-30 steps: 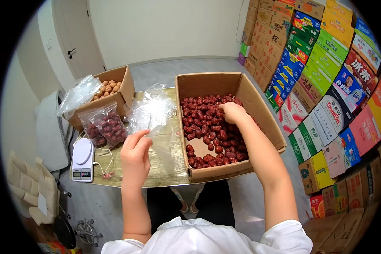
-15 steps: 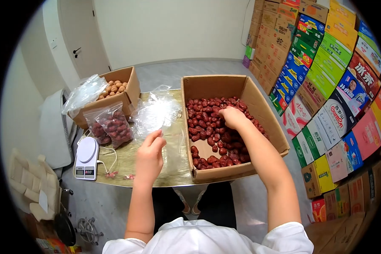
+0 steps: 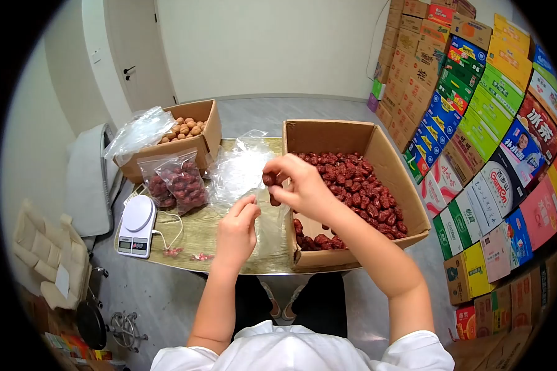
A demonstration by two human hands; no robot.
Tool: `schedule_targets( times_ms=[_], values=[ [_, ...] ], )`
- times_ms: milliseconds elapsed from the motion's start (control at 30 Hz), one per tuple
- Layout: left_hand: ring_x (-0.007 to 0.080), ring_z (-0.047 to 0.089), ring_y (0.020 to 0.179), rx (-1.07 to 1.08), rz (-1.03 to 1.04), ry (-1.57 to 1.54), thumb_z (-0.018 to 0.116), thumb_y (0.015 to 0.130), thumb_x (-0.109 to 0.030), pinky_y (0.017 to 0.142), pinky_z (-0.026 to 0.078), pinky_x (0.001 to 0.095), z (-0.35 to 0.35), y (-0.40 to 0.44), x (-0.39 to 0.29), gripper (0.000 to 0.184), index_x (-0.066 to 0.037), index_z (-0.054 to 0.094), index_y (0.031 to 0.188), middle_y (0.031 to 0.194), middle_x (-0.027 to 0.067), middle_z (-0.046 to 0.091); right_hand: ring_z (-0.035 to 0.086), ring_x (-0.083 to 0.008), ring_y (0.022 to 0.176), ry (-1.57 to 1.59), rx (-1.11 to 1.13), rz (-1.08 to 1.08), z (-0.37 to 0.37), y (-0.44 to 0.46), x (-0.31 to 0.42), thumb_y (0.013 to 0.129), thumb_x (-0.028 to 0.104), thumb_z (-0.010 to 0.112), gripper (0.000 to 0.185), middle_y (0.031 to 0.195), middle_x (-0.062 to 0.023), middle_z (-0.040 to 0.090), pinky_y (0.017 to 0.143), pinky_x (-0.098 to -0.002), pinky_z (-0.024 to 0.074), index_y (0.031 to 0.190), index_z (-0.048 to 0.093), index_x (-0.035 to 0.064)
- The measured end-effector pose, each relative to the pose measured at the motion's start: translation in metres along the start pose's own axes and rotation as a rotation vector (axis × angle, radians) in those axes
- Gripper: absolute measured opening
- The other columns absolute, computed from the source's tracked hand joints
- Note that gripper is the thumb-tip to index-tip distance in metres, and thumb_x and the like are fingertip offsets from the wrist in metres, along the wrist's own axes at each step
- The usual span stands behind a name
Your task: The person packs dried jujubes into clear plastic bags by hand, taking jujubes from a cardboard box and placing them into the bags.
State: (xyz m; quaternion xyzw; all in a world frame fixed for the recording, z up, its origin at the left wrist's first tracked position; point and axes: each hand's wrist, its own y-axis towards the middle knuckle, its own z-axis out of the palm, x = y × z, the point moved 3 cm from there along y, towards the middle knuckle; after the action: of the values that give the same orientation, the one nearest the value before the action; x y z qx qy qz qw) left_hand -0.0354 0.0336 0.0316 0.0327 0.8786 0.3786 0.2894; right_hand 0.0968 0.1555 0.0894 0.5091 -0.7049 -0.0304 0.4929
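Red dates [image 3: 270,179] are held in the fingers of my right hand [image 3: 304,188], above the left edge of a cardboard box [image 3: 416,230]. Inside that box lies a large heap of loose red dates [image 3: 366,193]. My left hand [image 3: 236,234] is closed, pinching a clear plastic bag [image 3: 270,232] that hangs beside the box; its outline is hard to see. Behind my hands lies a pile of clear empty bags [image 3: 238,170]. To the left stand zip bags filled with dates [image 3: 187,188].
A white kitchen scale [image 3: 136,224] with a cable sits at the table's left edge. Behind it, a smaller box [image 3: 211,127] holds walnuts [image 3: 189,128] with plastic bags draped over it. Stacked cartons [image 3: 458,130] line the right side; an office chair [image 3: 52,253] stands left.
My right hand has lifted out of the date heap and moved left, carrying dates toward the bag by my left hand. The whole view has shifted slightly.
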Motion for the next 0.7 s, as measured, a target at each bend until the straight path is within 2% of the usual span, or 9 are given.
schedule_targets(
  times_ms=[33, 67, 233, 300, 367, 500, 567, 667, 700],
  values=[
    [0.0372, 0.068, 0.094, -0.001, -0.001, 0.002, 0.061, 0.082, 0.009, 0.077, 0.055, 0.0426, -0.001, -0.001, 0.0, 0.015, -0.001, 0.063, 0.093, 0.113, 0.0174, 0.068, 0.065, -0.0175, 0.091, -0.079, 0.024, -0.019, 0.006, -0.002, -0.001, 0.081, -0.002, 0.069, 0.032, 0.104, -0.0087, 0.06, 0.068, -0.0272, 0.0589, 0.111, 0.061, 0.0049],
    [0.0372, 0.068, 0.094, -0.008, -0.016, -0.004, 0.061, 0.081, 0.009, 0.077, 0.055, 0.0425, -0.002, -0.001, 0.0, 0.015, 0.0, 0.063, 0.093, 0.113, 0.0177, 0.068, 0.065, -0.0309, 0.09, -0.141, 0.043, -0.045, 0.011, -0.005, -0.002, 0.078, 0.003, 0.07, 0.032, 0.102, -0.0148, 0.061, 0.078, -0.0375, 0.0546, 0.109, 0.06, 0.0055],
    [0.0369, 0.068, 0.094, -0.053, -0.022, -0.069, 0.06, 0.08, 0.011, 0.078, 0.055, 0.0415, -0.001, -0.001, -0.001, 0.018, 0.0, 0.063, 0.094, 0.112, 0.0178, 0.068, 0.063, -0.0326, 0.1, -0.314, 0.05, -0.14, -0.003, -0.02, 0.003, 0.079, 0.013, 0.073, 0.036, 0.107, -0.0137, 0.063, 0.084, -0.0406, 0.0539, 0.112, 0.061, 0.0052],
    [0.0343, 0.069, 0.092, -0.05, -0.009, -0.043, 0.056, 0.08, 0.017, 0.075, 0.055, 0.0357, -0.002, -0.002, -0.001, 0.021, 0.003, 0.062, 0.095, 0.112, 0.0197, 0.068, 0.063, -0.0343, 0.104, -0.456, -0.087, -0.105, -0.038, -0.025, 0.002, 0.082, 0.013, 0.073, 0.032, 0.114, -0.0144, 0.063, 0.09, -0.0419, 0.0519, 0.111, 0.063, 0.0058],
    [0.0347, 0.068, 0.093, -0.032, -0.014, -0.067, 0.055, 0.081, 0.016, 0.076, 0.054, 0.0353, 0.0, -0.003, -0.001, 0.02, 0.003, 0.062, 0.095, 0.112, 0.0197, 0.068, 0.06, -0.032, 0.109, -0.69, -0.176, 0.012, -0.086, -0.037, -0.016, 0.081, 0.022, 0.073, 0.036, 0.111, -0.0125, 0.063, 0.09, -0.0426, 0.0526, 0.113, 0.063, 0.0067],
    [0.0345, 0.068, 0.093, -0.028, -0.029, -0.075, 0.055, 0.082, 0.017, 0.077, 0.055, 0.0362, 0.002, -0.001, -0.003, 0.019, 0.004, 0.061, 0.094, 0.111, 0.0206, 0.068, 0.058, -0.0316, 0.115, -1.206, -0.101, 0.549, -0.164, -0.084, -0.06, 0.081, 0.026, 0.076, 0.045, 0.113, -0.0169, 0.061, 0.091, -0.0443, 0.0533, 0.118, 0.059, 0.0067],
    [0.0346, 0.069, 0.093, -0.041, -0.034, -0.094, 0.06, 0.081, 0.013, 0.077, 0.055, 0.0378, 0.005, -0.001, 0.0, 0.017, 0.002, 0.063, 0.094, 0.113, 0.0178, 0.068, 0.062, -0.0338, 0.111, -1.358, -0.063, 0.668, -0.185, -0.109, -0.076, 0.08, 0.029, 0.078, 0.054, 0.111, -0.0187, 0.064, 0.089, -0.0445, 0.0545, 0.123, 0.055, 0.0062],
    [0.0346, 0.069, 0.093, -0.039, -0.031, -0.09, 0.06, 0.081, 0.013, 0.077, 0.055, 0.0378, 0.005, -0.001, -0.001, 0.018, 0.002, 0.063, 0.095, 0.113, 0.018, 0.068, 0.066, -0.0345, 0.106, -1.23, 0.1, 1.024, -0.207, -0.134, -0.106, 0.076, 0.032, 0.081, 0.061, 0.111, -0.0185, 0.068, 0.087, -0.0444, 0.0557, 0.123, 0.053, 0.0057],
    [0.0346, 0.069, 0.093, -0.04, -0.028, -0.094, 0.06, 0.081, 0.013, 0.077, 0.055, 0.0378, 0.004, -0.001, -0.001, 0.018, 0.002, 0.063, 0.095, 0.113, 0.018, 0.068, 0.066, -0.0345, 0.106, -1.234, 0.096, 1.027, -0.212, -0.139, -0.113, 0.076, 0.032, 0.081, 0.061, 0.111, -0.0185, 0.068, 0.087, -0.0444, 0.0557, 0.123, 0.053, 0.0057]
  ],
)
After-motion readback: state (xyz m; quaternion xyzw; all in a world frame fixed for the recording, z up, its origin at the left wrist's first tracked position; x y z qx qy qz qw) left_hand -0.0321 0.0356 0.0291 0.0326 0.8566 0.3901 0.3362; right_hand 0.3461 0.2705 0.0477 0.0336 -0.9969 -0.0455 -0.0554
